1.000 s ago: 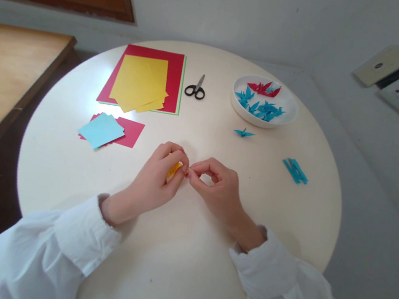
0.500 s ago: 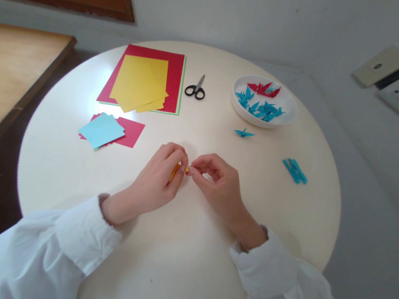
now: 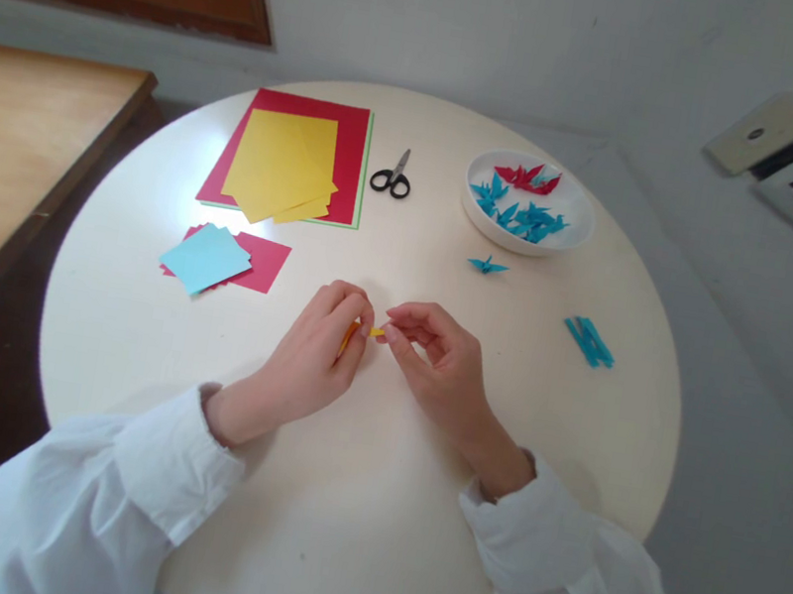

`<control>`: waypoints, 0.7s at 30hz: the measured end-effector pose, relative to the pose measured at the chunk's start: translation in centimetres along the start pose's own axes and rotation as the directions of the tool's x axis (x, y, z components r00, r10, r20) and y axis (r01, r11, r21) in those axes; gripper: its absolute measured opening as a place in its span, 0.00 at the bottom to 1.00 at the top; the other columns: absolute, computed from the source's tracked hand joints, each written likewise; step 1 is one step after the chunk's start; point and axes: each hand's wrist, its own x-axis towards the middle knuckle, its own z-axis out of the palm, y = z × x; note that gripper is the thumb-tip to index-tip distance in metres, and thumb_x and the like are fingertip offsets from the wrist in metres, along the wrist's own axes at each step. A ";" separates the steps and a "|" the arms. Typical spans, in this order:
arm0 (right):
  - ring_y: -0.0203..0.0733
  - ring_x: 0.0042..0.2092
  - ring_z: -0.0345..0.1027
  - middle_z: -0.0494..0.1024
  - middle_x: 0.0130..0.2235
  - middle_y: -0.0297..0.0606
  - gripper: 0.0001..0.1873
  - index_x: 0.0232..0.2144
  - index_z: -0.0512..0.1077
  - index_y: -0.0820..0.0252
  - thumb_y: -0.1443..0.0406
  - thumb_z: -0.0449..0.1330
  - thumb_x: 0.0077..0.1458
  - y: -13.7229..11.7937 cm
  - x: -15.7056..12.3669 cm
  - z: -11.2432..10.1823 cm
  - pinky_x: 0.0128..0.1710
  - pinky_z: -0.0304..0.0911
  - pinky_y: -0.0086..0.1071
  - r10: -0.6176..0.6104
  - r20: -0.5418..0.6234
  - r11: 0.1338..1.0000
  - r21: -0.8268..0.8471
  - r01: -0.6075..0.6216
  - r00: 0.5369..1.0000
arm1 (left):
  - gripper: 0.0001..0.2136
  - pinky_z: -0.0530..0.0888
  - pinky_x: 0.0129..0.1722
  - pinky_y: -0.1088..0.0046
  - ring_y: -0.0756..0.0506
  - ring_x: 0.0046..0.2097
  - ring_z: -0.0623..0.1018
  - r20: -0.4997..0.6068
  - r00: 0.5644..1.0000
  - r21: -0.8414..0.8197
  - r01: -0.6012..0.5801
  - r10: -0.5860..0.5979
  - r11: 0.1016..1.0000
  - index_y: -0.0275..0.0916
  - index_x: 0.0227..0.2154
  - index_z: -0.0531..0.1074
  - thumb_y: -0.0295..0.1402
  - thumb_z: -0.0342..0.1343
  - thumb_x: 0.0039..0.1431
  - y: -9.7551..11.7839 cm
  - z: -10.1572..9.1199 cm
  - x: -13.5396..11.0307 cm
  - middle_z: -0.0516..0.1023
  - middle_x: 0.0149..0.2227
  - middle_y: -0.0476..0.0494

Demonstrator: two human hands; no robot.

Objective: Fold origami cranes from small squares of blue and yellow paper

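Both hands meet over the middle of a round cream table (image 3: 330, 527). My left hand (image 3: 317, 350) is curled, its fingertips pinching a small folded yellow paper piece (image 3: 363, 331). My right hand (image 3: 435, 363) pinches the same piece's other end between thumb and forefinger. Most of the yellow paper is hidden between the fingers. Both arms wear white sleeves.
Yellow sheets (image 3: 280, 165) lie on red paper (image 3: 350, 141) at the back left, with a light blue square (image 3: 205, 258) on a red one nearer. Black scissors (image 3: 391, 177), a white dish (image 3: 575, 212) of folded blue and red cranes, one loose blue crane (image 3: 487, 265) and a blue folded strip (image 3: 588, 340) lie right.
My right thumb and forefinger have slid a little right, drawing out a thin yellow tip between the hands. Less yellow shows inside the left fingers.
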 end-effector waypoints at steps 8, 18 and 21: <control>0.35 0.34 0.72 0.76 0.32 0.35 0.03 0.31 0.71 0.59 0.65 0.59 0.51 -0.1 0.1 0.1 0.36 0.70 0.31 0.006 -0.023 1.000 -0.004 -0.006 1.000 | 0.06 0.69 0.39 0.66 0.45 0.39 0.68 -0.004 1.000 -0.017 0.007 -0.007 1.000 0.40 0.30 0.59 0.23 0.41 0.58 0.1 0.0 0.0 0.66 0.37 0.42; 0.33 0.32 0.70 0.75 0.31 0.33 0.09 0.36 0.71 0.58 0.67 0.61 0.49 0.0 0.1 0.2 0.35 0.69 0.30 0.035 0.011 0.998 0.048 -0.035 0.999 | 0.05 0.69 0.39 0.69 0.46 0.40 0.69 -0.016 1.000 -0.017 -0.008 0.007 1.000 0.39 0.31 0.61 0.23 0.43 0.58 0.0 0.2 -0.1 0.66 0.37 0.42; 0.33 0.32 0.70 0.74 0.30 0.32 0.08 0.35 0.72 0.58 0.67 0.60 0.49 0.0 0.2 0.0 0.35 0.69 0.29 0.030 -0.027 0.999 0.015 -0.030 0.999 | 0.04 0.70 0.40 0.69 0.46 0.41 0.70 -0.031 1.000 -0.010 -0.001 0.001 1.000 0.38 0.34 0.64 0.25 0.45 0.58 0.0 0.2 -0.2 0.67 0.38 0.42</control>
